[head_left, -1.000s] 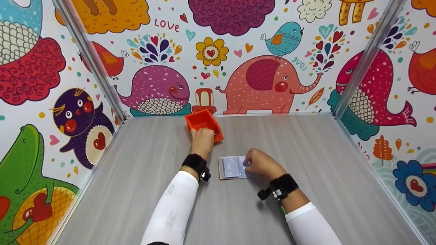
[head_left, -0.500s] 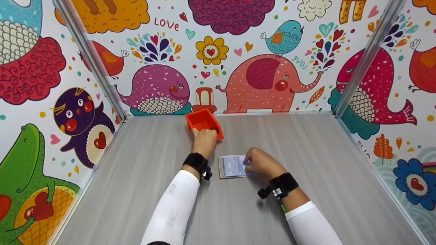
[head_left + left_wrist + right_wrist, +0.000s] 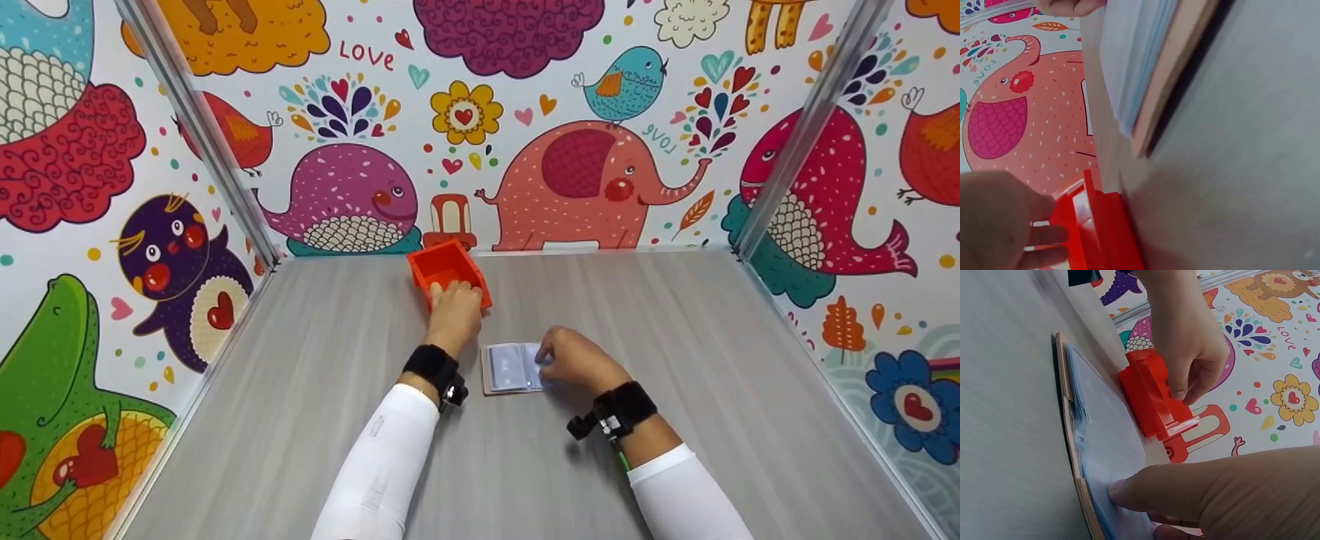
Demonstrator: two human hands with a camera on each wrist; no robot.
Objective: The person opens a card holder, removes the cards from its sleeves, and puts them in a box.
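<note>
A small card holder [image 3: 508,367] lies spread open on the table, with a tan cover and clear plastic sleeves [image 3: 1109,433]. My right hand [image 3: 581,360] pinches the right-hand sleeves at their outer edge, thumb on top and fingertips behind. Beyond the holder, a red plastic bin [image 3: 442,264] stands tilted in view near the back wall. My left hand [image 3: 455,311] is over the bin's near rim, fingers bent downward into its opening. In the right wrist view, the left thumb and fingertips come close together above the bin; I cannot tell whether they hold anything.
The grey wood-look table [image 3: 300,420] is bounded by white walls [image 3: 517,172] printed with cartoon animals. Metal corner posts [image 3: 787,165] rise at the back left and back right. Black wrist straps with cameras sit on both wrists.
My left hand has drawn back slightly toward me and to the right, with its fingers less deep in the red bin. The right hand and the card holder stay in place.
</note>
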